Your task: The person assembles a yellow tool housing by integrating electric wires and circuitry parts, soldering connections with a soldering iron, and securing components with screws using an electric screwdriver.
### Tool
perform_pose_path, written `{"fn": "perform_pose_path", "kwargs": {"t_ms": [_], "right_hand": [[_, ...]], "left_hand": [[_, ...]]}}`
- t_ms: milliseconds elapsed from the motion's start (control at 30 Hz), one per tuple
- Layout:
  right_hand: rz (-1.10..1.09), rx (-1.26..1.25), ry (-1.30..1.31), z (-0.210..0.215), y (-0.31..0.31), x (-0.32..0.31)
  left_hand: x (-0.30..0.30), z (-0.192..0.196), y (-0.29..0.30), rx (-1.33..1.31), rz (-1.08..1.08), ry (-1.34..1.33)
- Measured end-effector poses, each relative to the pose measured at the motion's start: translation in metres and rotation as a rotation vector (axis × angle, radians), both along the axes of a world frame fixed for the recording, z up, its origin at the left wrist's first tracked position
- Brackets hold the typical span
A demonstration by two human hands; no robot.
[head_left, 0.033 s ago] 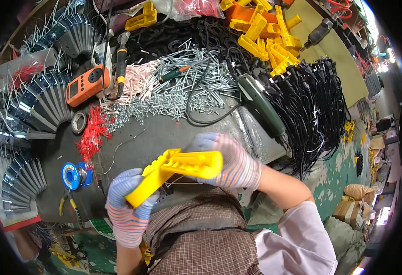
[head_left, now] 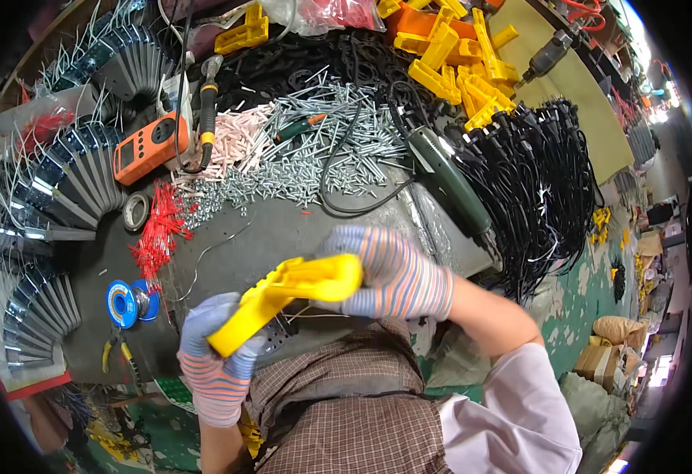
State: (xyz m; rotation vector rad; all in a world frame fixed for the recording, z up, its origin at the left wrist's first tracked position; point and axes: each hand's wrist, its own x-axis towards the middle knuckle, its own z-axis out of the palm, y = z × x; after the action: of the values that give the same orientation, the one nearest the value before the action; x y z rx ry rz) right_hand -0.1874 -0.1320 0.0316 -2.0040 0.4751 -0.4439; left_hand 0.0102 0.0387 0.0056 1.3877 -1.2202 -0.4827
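Observation:
Both my hands wear striped knit gloves and hold one long yellow plastic housing (head_left: 283,296) just above the near edge of the dark workbench (head_left: 283,229). My left hand (head_left: 215,351) grips its lower left end. My right hand (head_left: 393,272) closes over its upper right end. The housing tilts up toward the right, and a dark vented part (head_left: 276,332) shows just beneath it.
A heap of silver screws (head_left: 314,158) lies mid-bench, with a green electric screwdriver (head_left: 448,186) and black cable bundles (head_left: 535,197) to the right. An orange meter (head_left: 150,146), red pieces (head_left: 156,233), a blue spool (head_left: 129,304) and metal finned parts (head_left: 61,189) sit left. More yellow housings (head_left: 448,55) are piled at the back.

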Motion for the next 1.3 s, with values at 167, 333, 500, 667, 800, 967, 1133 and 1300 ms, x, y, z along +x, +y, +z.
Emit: {"fn": "perform_pose_path", "kwargs": {"t_ms": [167, 333, 500, 667, 800, 967, 1133, 1300], "right_hand": [[-0.275, -0.621, 0.288, 0.003, -0.078, 0.030], [-0.132, -0.905, 0.567, -0.014, -0.115, 0.058], [-0.304, -0.606, 0.068, -0.017, -0.095, 0.048], [-0.369, 0.559, -0.407, 0.014, 0.021, 0.038], [-0.394, 0.535, -0.354, 0.011, 0.042, 0.042], [-0.448, 0.325, -0.354, -0.004, 0.045, 0.045], [-0.495, 0.282, -0.320, 0.009, 0.054, 0.050], [-0.522, 0.245, -0.227, 0.009, 0.050, 0.054]], "left_hand": [[0.007, -0.003, 0.017, 0.046, 0.265, 0.235], [0.009, -0.005, 0.016, 0.061, 0.299, 0.198], [0.002, 0.005, 0.015, 0.183, 0.316, 0.279], [-0.007, 0.004, 0.005, 0.132, 0.262, 0.104], [-0.017, 0.002, 0.000, 0.060, 0.253, 0.066], [-0.020, 0.000, 0.000, 0.017, 0.283, 0.020], [-0.019, -0.006, 0.002, -0.033, 0.279, -0.091], [-0.020, -0.003, 0.002, -0.013, 0.242, -0.172]]}}
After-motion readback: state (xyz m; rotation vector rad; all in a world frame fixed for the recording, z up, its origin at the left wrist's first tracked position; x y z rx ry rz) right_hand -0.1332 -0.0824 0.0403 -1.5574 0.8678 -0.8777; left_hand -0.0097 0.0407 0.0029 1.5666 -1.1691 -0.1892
